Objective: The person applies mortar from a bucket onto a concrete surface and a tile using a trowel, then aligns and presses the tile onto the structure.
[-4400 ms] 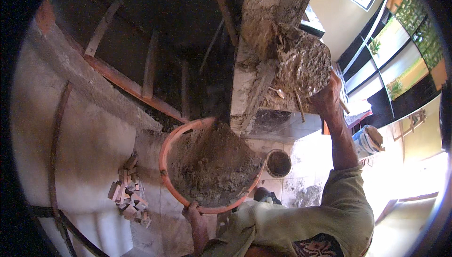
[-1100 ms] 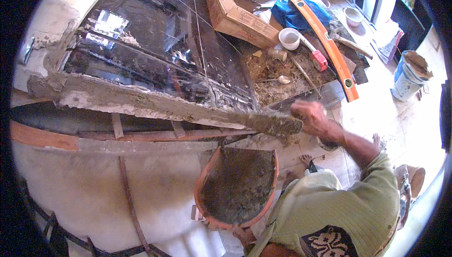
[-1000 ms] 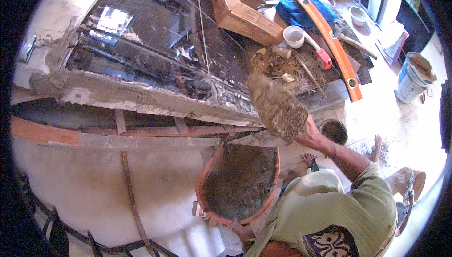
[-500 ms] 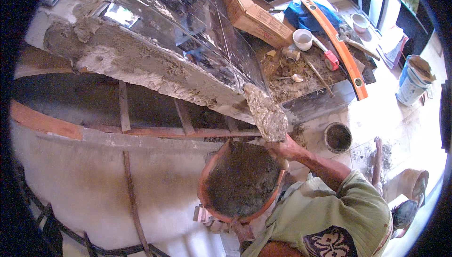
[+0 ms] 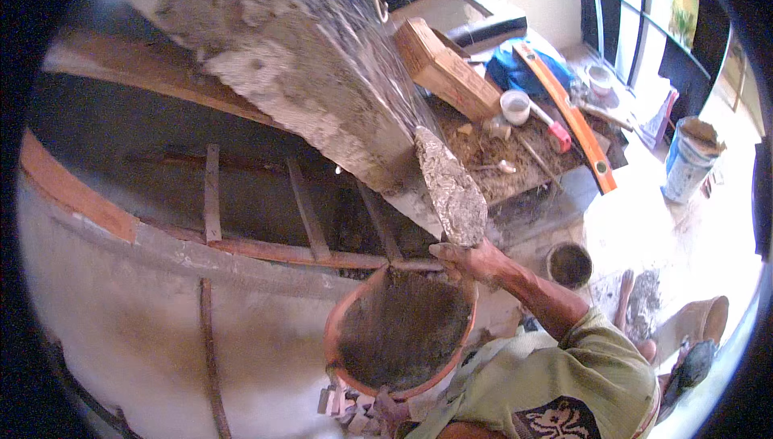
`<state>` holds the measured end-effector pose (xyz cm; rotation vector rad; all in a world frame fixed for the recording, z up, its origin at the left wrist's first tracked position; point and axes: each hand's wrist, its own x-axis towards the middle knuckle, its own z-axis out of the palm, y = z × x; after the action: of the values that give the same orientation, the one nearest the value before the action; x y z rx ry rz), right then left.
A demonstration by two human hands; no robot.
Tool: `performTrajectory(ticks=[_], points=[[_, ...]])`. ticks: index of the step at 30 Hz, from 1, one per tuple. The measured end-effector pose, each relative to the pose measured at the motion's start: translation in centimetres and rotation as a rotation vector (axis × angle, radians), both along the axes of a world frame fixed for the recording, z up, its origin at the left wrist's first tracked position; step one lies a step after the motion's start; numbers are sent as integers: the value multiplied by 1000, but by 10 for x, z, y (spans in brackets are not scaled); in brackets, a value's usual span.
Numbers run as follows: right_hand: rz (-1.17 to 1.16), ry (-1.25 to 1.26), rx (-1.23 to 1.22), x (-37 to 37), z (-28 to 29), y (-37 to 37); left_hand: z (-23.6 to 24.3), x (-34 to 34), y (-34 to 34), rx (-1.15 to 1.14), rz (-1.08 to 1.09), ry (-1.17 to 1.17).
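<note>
My right hand [image 5: 467, 263] is closed round the handle of a trowel, which it mostly hides. Wet grey mortar [image 5: 452, 193] is heaped over the trowel's blade, whose tip points up to the end of a mortar-covered beam [image 5: 310, 93]. Below that hand is an orange basin [image 5: 332, 342] filled with dark grey mortar [image 5: 403, 322]. At the basin's near rim my left hand [image 5: 391, 408] is closed on the edge, its fingers partly out of sight.
A long orange spirit level [image 5: 568, 121], a cardboard box [image 5: 451, 73], a white cup [image 5: 514, 107] and a blue plastic bag [image 5: 515, 69] lie at the far right. A mortar bucket [image 5: 569, 265] and a sack [image 5: 690, 161] stand on the floor. Wooden slats [image 5: 212, 197] cross the dark opening at left.
The view has shifted, showing more of the beam's rough side face. My right hand still holds the loaded trowel near the beam's end, and my left hand stays at the basin's rim.
</note>
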<state>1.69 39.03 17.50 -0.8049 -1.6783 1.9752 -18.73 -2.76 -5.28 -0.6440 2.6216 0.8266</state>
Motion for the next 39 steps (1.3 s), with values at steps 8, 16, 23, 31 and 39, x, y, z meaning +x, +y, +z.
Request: performTrajectory(ticks=[8,16,23,31,39], points=[[-118,158,-16,-1,95,11,33,10,12,151,-708,387],[-107,361,152,5,198,27,-13,-22,13,319,-283,-66],[-422,122,263,41,158,12,54,-1,-2,-4,-1130,569],[-525,-86,73,65,11,-50,45,-15,-6,6,-1150,561],[-653,-325,-249,112,-109,-111,-58,-52,-31,999,-307,43]])
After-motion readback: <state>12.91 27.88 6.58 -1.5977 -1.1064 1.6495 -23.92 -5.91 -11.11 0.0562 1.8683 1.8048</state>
